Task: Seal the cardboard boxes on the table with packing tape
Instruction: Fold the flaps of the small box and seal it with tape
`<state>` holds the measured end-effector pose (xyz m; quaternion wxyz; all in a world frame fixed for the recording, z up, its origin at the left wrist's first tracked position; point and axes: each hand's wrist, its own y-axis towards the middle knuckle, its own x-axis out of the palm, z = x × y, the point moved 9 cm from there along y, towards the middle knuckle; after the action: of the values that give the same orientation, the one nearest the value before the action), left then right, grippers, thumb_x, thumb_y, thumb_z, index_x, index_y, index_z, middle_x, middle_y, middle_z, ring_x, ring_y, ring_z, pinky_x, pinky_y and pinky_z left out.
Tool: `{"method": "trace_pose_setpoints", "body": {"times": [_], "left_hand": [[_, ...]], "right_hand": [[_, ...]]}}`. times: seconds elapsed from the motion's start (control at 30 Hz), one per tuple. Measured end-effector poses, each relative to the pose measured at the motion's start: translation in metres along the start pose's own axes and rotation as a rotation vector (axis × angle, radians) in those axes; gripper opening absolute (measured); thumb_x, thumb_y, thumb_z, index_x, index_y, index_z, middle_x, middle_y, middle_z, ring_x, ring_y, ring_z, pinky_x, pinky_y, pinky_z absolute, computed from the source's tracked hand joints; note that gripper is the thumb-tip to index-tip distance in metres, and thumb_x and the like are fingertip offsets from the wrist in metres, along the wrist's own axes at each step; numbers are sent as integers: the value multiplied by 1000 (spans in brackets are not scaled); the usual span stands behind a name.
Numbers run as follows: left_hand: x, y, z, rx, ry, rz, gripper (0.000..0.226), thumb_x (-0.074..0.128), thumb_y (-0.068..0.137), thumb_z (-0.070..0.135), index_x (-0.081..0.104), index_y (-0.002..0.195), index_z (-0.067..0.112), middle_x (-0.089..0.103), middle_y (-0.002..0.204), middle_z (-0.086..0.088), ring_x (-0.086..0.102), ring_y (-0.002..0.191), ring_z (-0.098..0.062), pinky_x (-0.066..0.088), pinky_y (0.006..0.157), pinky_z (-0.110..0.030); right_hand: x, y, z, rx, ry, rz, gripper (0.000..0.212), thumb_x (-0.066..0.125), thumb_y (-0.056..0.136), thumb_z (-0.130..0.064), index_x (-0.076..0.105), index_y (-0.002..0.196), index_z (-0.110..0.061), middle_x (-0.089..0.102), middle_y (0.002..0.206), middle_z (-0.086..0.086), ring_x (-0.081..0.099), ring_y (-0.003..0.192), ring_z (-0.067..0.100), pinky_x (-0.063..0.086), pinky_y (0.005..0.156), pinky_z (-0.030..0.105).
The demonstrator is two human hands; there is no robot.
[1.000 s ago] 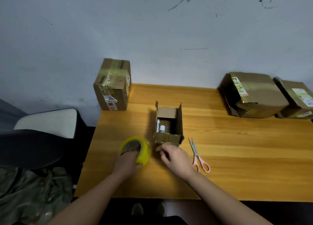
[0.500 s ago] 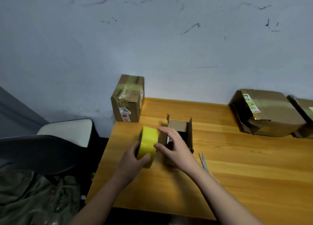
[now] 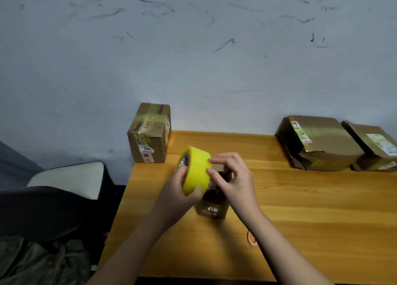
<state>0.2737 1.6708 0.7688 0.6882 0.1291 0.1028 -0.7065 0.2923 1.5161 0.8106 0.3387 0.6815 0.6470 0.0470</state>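
A yellow roll of packing tape point(image 3: 196, 171) is gripped by the left hand point(image 3: 176, 195), thumb curled over its band, and held above the small cardboard box point(image 3: 212, 207) on the wooden worktop point(image 3: 311, 209). The roll's edge is pinched by the fingers point(image 3: 211, 173) of the right hand point(image 3: 233, 181). Three taped boxes (one at the far left corner point(image 3: 149, 133), two at the far right point(image 3: 318, 142)) are set against a scuffed grey wall point(image 3: 193, 48). A dark chair point(image 3: 53, 199) is seen just left of the worktop.

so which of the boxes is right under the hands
The small box at the table's front, partly hidden beneath both hands and the yellow tape roll; the other three stand back along the wall.
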Motion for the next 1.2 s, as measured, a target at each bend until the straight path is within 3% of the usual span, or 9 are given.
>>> {"method": "trace_pose_setpoints", "body": {"times": [0.1,0.23,0.37,0.5,0.73,0.83,0.97,1.07,1.2], "left_hand": [[4,6,7,34,25,17,42,56,67,44,54,103,23,65,95,-13,64,86,-32,50,71,-56],[6,12,12,53,-7,45,45,55,68,43,54,102,14,63,91,-18,61,82,-37,49,72,-57],[6,11,12,8,-130,96,47,58,70,48,57,96,9,68,82,-14,69,76,-24,53,74,-53],[6,11,15,11,-159,121,49,60,72,55,59,94,11,68,83,-13,67,78,-27,53,76,-53],[-2,13,12,83,-41,99,45,60,76,57,55,96,16,63,88,-16,63,80,-36,50,69,-58],[-4,10,15,120,61,129,43,56,75,58,52,89,19,58,77,-7,57,70,-25,48,64,-51],[-6,7,23,192,239,155,34,50,74,62,40,77,29,40,62,7,42,58,-8,31,51,-24],[-5,7,25,213,273,151,31,53,78,57,37,76,30,38,62,8,41,57,-7,27,49,-21],[-4,8,25,195,246,167,28,58,83,48,39,77,28,41,61,6,42,54,-8,30,48,-22]], "right_hand": [[-7,4,1,33,19,45,11,71,81,-25,65,88,-22,62,97,-6,58,95,4,42,76,18],[-1,7,6,86,-12,-60,39,61,87,-38,62,122,-21,58,118,-12,54,113,1,45,90,21],[-7,4,-8,-4,-142,42,32,56,89,-41,70,110,-21,63,114,-11,58,108,1,47,90,20],[-12,0,-17,-42,-171,171,24,61,88,-36,73,99,-19,66,105,-11,62,101,2,49,82,19],[-10,24,2,186,125,-79,11,79,77,-12,73,84,-18,67,95,-5,62,93,1,46,80,15],[-8,29,5,259,165,-148,8,78,77,-6,72,81,-11,65,91,-1,60,82,-4,44,75,10],[-2,30,12,303,80,-206,2,71,84,-8,70,85,-9,58,92,1,53,80,-7,39,81,7],[4,29,12,271,-29,-241,6,64,90,-12,62,86,-16,51,94,-7,49,89,-4,32,83,4],[6,29,5,179,-96,-212,5,61,93,-16,57,90,-19,47,97,-13,48,98,4,35,85,13]]}}
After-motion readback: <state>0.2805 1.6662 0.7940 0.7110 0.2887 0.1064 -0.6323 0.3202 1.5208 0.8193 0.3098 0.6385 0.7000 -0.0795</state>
